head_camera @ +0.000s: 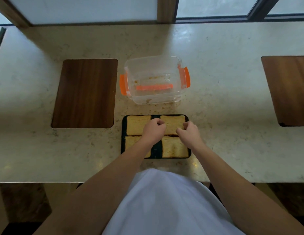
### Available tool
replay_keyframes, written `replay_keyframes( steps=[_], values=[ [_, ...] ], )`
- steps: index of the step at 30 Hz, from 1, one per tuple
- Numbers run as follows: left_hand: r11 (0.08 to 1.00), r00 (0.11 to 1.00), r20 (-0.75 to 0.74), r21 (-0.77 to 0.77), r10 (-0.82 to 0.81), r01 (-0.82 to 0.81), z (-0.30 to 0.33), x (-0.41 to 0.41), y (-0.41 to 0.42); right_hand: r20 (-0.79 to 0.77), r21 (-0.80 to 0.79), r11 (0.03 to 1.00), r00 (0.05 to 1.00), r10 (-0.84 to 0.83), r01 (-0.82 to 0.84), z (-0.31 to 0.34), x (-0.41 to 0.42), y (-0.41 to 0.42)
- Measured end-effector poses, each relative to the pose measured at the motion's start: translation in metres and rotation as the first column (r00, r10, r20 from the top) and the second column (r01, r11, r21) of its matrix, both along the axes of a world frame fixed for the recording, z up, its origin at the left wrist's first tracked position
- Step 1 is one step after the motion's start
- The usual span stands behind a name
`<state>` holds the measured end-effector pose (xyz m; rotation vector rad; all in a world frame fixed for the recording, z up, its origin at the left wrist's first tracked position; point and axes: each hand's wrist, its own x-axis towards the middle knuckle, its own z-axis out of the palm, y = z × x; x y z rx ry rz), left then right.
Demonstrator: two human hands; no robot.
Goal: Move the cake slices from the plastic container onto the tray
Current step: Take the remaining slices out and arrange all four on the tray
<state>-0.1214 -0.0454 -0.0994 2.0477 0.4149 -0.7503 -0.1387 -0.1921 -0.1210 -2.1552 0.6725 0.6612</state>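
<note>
A black tray (123, 133) sits near the counter's front edge and holds several yellow cake slices. The far left slice (136, 124) and near right slice (174, 148) lie in full view. My left forearm covers part of the near left slice (131, 141). My left hand (153, 128) and right hand (189, 131) are curled at the left and right edges of the far right slice (171, 123), which lies flat on the tray. Beyond the tray stands the clear plastic container (154, 99) with orange clips, holding only crumbs and smears.
A dark wooden board (85, 93) is set into the marble counter (224, 99) to the left of the container. Another board (290, 89) lies at the far right. A window sill and wooden frame run along the back. My white apron fills the bottom.
</note>
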Motion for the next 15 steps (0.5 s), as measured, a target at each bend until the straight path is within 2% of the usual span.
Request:
replay_keyframes(
  steps=[9, 15],
  values=[
    [1.0, 1.0, -0.017, 0.006, 0.018, -0.018, 0.001, -0.004, 0.016, 0.037, 0.03, 0.999, 0.999, 0.027, -0.028, -0.005, 0.0, 0.008],
    [0.996, 0.996, -0.004, -0.009, 0.085, -0.085, -0.003, -0.005, 0.02, 0.068, 0.025, 0.999, 0.997, 0.028, -0.03, -0.003, -0.001, 0.009]
  ],
)
